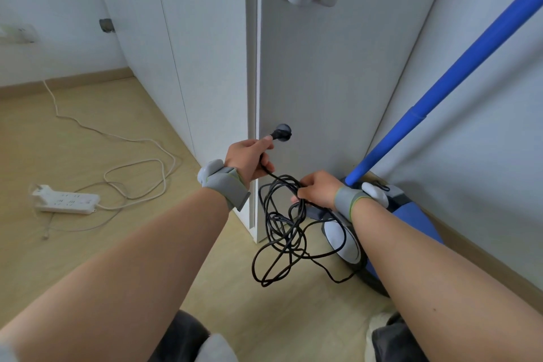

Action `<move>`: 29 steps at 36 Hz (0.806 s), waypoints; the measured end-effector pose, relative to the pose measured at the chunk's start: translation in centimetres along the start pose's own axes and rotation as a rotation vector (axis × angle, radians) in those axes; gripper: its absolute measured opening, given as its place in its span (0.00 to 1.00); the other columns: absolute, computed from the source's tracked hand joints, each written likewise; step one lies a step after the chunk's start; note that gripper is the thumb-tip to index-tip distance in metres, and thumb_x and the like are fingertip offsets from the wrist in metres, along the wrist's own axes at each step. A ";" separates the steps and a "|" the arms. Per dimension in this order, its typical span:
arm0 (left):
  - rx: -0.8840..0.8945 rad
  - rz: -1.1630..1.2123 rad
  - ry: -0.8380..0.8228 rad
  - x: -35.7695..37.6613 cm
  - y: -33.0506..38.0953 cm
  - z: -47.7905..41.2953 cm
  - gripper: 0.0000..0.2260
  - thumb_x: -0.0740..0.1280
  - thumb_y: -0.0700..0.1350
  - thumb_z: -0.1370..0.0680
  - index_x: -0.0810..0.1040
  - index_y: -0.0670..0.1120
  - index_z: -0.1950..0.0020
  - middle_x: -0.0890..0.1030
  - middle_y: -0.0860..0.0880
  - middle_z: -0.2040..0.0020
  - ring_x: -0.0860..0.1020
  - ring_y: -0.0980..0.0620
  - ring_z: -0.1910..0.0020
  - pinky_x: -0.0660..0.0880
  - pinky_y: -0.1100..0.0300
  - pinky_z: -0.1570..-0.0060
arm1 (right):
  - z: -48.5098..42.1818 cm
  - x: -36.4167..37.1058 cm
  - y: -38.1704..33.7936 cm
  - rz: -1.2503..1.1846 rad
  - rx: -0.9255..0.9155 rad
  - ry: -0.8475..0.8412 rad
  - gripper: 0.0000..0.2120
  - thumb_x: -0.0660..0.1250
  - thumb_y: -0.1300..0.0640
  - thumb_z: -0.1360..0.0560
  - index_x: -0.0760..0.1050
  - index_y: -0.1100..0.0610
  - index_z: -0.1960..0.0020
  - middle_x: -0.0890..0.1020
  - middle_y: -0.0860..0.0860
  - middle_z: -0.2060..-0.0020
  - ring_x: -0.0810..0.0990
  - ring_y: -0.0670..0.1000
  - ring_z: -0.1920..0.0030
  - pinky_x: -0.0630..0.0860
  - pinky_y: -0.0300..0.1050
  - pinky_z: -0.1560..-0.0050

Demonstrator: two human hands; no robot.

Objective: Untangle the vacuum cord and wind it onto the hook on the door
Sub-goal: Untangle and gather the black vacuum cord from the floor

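Black cord [283,232]: left grip [249,159] is pinching its plug [280,134] end, right grip [318,190] is clutching the tangled loops.

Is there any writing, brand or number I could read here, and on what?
None can be read in this view.
Power strip: small grey marks by its sockets, too blurred to read.
Vacuum: no label shows on its visible part.
Cord: plain black, no print shows.
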State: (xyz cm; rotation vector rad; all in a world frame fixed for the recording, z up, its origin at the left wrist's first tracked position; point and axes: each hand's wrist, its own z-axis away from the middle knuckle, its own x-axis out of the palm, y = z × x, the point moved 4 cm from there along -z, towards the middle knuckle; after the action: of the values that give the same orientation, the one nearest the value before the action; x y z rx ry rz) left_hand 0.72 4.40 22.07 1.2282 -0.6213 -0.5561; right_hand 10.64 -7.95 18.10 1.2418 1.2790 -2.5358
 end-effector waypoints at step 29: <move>0.037 -0.529 -0.372 -0.6 0.0 1.0 0.11 0.62 0.44 0.20 0.82 0.41 0.55 0.66 0.50 0.80 0.68 0.55 0.80 0.78 0.54 0.48 | -1.1 -2.5 2.2 -0.410 0.099 0.148 0.10 0.66 0.64 0.25 0.73 0.58 0.65 0.78 0.49 0.76 0.75 0.42 0.79 0.74 0.35 0.71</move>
State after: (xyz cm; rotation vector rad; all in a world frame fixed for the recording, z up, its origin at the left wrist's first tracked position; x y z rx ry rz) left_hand -0.36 4.14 22.23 1.3393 -0.6154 -1.2402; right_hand 13.81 -9.34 17.96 1.3255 1.6047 -2.8585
